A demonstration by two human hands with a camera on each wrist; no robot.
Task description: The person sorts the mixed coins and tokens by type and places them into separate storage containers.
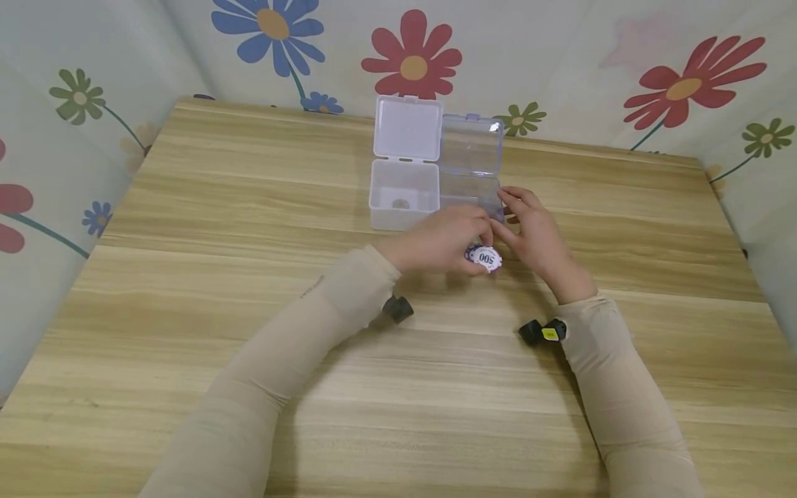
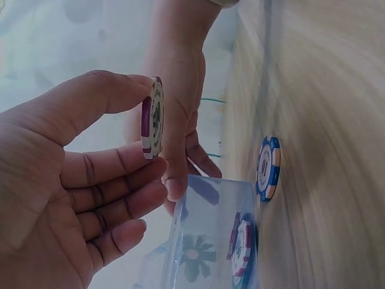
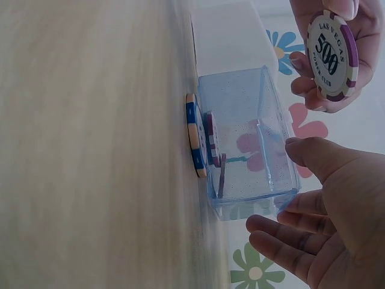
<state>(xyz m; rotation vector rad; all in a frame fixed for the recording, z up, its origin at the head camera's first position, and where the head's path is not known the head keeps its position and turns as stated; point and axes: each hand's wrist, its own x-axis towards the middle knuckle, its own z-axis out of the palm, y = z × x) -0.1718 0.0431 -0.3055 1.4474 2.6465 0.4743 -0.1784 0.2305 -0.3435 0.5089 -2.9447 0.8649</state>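
Observation:
My left hand [image 1: 438, 238] pinches a white poker chip [image 1: 488, 259] with purple edge marks, printed 500, between thumb and fingers. It holds the chip in front of a clear plastic box [image 3: 240, 90] whose lid [image 1: 471, 145] stands open. At the box's right front corner, my right hand [image 1: 540, 235] holds on, thumb at the front rim and fingers along the side. Purple-and-white chips [image 3: 213, 139] lie inside, seen through the clear wall. A blue-and-orange chip [image 2: 269, 168] marked 10 lies on the table just before the box, mostly hidden by the left hand in the head view.
Left of the clear box stands a white plastic box [image 1: 405, 220], its lid [image 1: 407, 128] open too. A small greyish round shape [image 1: 400, 204] shows inside it. The wooden table [image 1: 461, 401] ends at a flowered cloth [image 1: 560, 55] behind the boxes.

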